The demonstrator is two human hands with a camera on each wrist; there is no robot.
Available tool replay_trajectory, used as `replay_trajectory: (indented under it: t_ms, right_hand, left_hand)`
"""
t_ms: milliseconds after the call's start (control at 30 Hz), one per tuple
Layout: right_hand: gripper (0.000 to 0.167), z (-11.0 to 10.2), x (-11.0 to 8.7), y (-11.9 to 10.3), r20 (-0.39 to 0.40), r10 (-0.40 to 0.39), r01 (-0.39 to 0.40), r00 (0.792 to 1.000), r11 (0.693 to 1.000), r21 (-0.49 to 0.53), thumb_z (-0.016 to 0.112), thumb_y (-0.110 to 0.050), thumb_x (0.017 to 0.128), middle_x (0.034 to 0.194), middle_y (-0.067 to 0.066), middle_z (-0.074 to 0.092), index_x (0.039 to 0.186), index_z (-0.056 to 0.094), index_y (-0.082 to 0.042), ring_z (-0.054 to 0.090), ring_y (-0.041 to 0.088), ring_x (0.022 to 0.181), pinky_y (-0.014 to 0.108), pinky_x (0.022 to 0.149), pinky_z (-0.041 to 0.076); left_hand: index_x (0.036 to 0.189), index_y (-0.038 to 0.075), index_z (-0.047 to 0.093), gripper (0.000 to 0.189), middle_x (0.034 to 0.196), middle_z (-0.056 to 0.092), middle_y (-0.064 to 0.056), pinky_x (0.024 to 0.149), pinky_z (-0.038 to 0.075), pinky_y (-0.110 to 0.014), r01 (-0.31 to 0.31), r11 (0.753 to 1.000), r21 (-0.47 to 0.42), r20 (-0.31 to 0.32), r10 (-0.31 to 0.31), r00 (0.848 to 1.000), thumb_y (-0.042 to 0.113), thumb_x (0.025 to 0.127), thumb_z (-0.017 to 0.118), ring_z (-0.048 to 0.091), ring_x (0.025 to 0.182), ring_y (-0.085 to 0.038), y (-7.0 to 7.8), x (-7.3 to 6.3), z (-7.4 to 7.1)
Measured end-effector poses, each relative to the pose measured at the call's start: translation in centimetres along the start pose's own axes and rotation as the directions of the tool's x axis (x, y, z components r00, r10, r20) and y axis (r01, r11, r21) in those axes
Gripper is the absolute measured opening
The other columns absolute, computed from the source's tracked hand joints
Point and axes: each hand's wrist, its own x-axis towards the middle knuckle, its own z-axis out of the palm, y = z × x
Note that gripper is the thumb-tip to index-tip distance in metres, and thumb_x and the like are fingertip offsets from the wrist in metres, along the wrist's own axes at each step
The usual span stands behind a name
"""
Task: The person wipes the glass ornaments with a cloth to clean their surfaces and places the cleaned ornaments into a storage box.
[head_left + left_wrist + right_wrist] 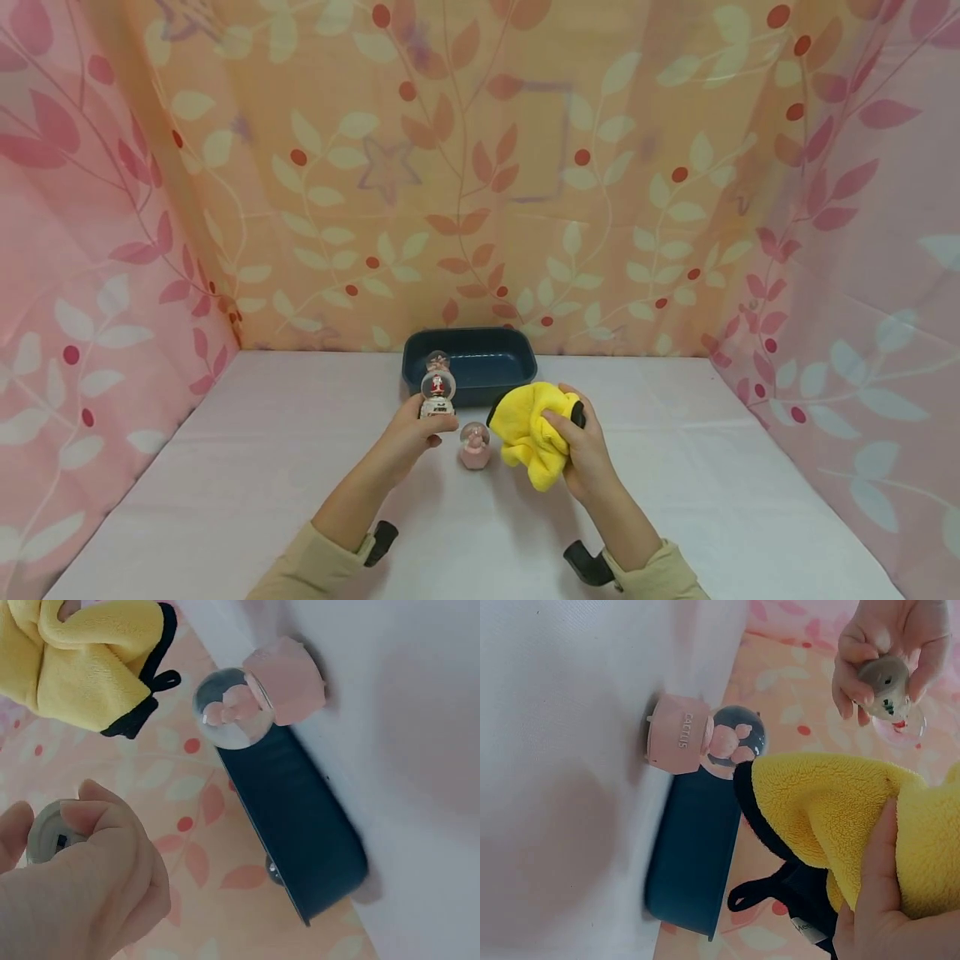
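Observation:
My left hand (408, 433) grips a snow globe (438, 388) by its white base, with a small red-and-white figure inside the clear ball. It is raised above the table, left of centre. My right hand (588, 454) holds a bunched yellow cloth (534, 429) with black edging and a black loop (754, 894). Between the hands, a pink snow globe (475, 447) stands upright on the table; its base (681, 733) reads "CACTUS" in the right wrist view. Another snow globe (438, 361) shows at the left end of the dark blue tray, partly hidden by the held one.
The dark blue rectangular tray (495, 396) stands at the back of the white table (285, 467), close to the patterned curtain (465, 250). Pink leafy curtains (90, 333) flank the table. Black wrist mounts (382, 542) stick out by both sleeves.

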Motion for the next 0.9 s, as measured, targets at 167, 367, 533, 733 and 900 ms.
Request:
replay_trajectory:
  t_ms: [167,367,533,733,900]
  right_hand:
    - [0.059,0.0,0.0,-0.1,-0.002,-0.015,0.015,1.000,1.000,0.012,0.054,-0.002,0.092,0.130,0.011,0.037,0.143,0.025,-0.005,0.048,0.022,0.106,0.026,0.086,0.048]
    - [0.059,0.2,0.0,-0.5,-0.009,-0.069,0.070,0.998,0.997,0.013,0.054,-0.002,0.092,0.127,0.010,0.037,0.143,0.025,-0.007,0.048,0.021,0.103,0.025,0.085,0.048]
    - [0.060,0.6,-0.2,-1.0,0.017,-0.137,0.137,0.990,0.990,0.017,0.055,-0.002,0.091,0.124,0.008,0.038,0.143,0.026,-0.011,0.048,0.020,0.102,0.025,0.085,0.048]
    - [0.060,1.3,-0.1,-1.3,0.078,-0.215,0.212,0.973,0.976,0.047,0.055,0.000,0.088,0.120,0.008,0.039,0.140,0.029,-0.016,0.048,0.019,0.100,0.026,0.084,0.047]
    - [0.062,1.8,0.0,-1.3,0.107,-0.234,0.231,0.966,0.972,0.034,0.055,0.001,0.087,0.122,0.008,0.038,0.141,0.029,-0.017,0.046,0.021,0.104,0.027,0.085,0.047]
  left_hand:
    - [0.123,-0.004,0.047,0.037,0.097,0.060,-0.010,0.073,0.042,-0.029,-0.027,1.000,0.001,0.024,0.027,0.999,0.008,0.092,0.063,0.058,0.089,-0.019,0.1,0.1,0.1]
    - [0.132,-0.006,0.039,0.055,0.104,0.062,-0.014,0.077,0.049,-0.029,-0.053,0.999,0.014,0.024,0.052,0.998,0.011,0.090,0.069,0.062,0.088,-0.017,0.2,0.0,0.6]
    - [0.132,-0.005,0.040,0.053,0.105,0.061,-0.014,0.078,0.051,-0.030,-0.085,0.996,-0.008,0.044,0.086,0.995,0.015,0.091,0.068,0.064,0.089,-0.018,0.1,-0.1,1.0]
    - [0.130,-0.003,0.044,0.046,0.101,0.062,-0.010,0.076,0.048,-0.028,-0.119,0.992,-0.039,0.090,0.122,0.988,0.019,0.095,0.063,0.062,0.086,-0.018,-0.1,-0.3,1.6]
    - [0.132,-0.003,0.043,0.050,0.099,0.065,-0.014,0.075,0.046,-0.027,-0.121,0.992,-0.043,0.135,0.126,0.983,0.027,0.096,0.062,0.062,0.087,-0.016,-0.4,-0.4,2.0]
